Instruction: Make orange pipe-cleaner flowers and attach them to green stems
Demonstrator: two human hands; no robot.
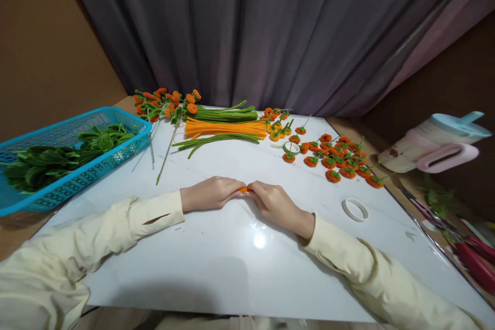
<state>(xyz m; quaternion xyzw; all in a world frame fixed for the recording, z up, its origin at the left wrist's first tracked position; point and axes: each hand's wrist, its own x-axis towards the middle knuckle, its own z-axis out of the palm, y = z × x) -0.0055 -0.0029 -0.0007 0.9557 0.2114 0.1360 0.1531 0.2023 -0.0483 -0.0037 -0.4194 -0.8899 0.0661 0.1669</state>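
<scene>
Over the middle of the white table my left hand [214,192] and my right hand [275,202] meet at the fingertips, both closed. Pinched between them is a small orange fuzzy piece [243,190], which looks like pipe cleaner; most of it is hidden by the fingers. Beyond my hands lies a bundle of orange pipe cleaners [228,128], with green pipe cleaners [224,114] behind it and a few more in front. To the right, many small orange pipe-cleaner pumpkins with green tops [333,175] are spread in a group.
A blue basket [88,169] of green leaf shapes stands at the left. Orange flower stems [170,105] lie at the back left. A white tape ring [356,210], a green tape roll [291,148], a lidded cup [429,142] and red-handled pliers [475,263] are on the right.
</scene>
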